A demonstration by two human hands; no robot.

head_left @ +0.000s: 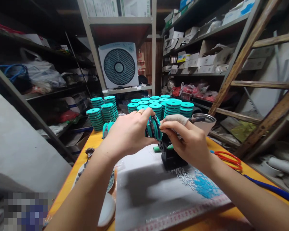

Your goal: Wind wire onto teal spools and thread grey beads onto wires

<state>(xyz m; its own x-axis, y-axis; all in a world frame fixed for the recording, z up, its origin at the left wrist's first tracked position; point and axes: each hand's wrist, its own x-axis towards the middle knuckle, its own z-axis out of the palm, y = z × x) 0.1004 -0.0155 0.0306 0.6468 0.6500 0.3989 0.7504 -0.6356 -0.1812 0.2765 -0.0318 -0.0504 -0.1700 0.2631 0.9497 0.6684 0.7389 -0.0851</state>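
Observation:
My left hand (127, 133) wraps its fingers and thumb round a row of teal spools (154, 127), tilted on edge. More of the row shows left of that hand; the middle is hidden behind it. At the spools' right side, my right hand (191, 138) pinches thumb and fingers together, touching or very near the rim. What it pinches is too small to make out. A pale wrap (175, 118) covers one of its fingers. Below, a black stand (174, 160) rests on a white sheet (139, 186), beside scattered small silver pieces (183, 177) and thin blue pieces (205, 185).
Stacked teal spools (109, 112) line the table's back. A metal-rimmed cup (208, 123), an orange cord coil (228, 160) and a blue-handled tool (272, 187) lie rightward. A white round lid (107, 210) is at left. Shelves, a box fan (119, 65) and a wooden ladder (243, 61) surround the table.

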